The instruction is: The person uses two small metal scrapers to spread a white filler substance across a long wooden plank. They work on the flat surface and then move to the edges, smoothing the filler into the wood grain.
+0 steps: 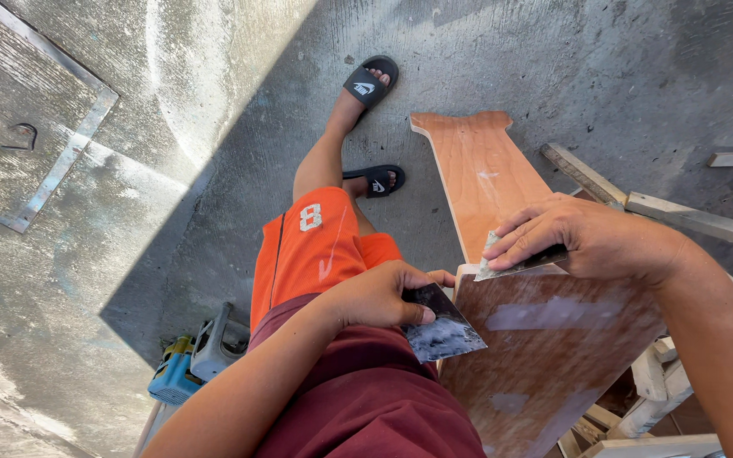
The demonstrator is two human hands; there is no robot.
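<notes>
— What's the right hand [591, 237] doing?
— Its fingers are pressed together, pinching a thin putty scraper [519, 261] flat against the reddish-brown wooden board [545, 339], right of the frame's centre.
— And the left hand [379, 295]?
— It's curled around a second, dark putty knife [443, 326] smeared with grey filler, just beside the board's left edge at lower centre.
— Anything nearby?
— A blue power tool [193, 360] on the concrete floor [129, 212], lower left.
</notes>
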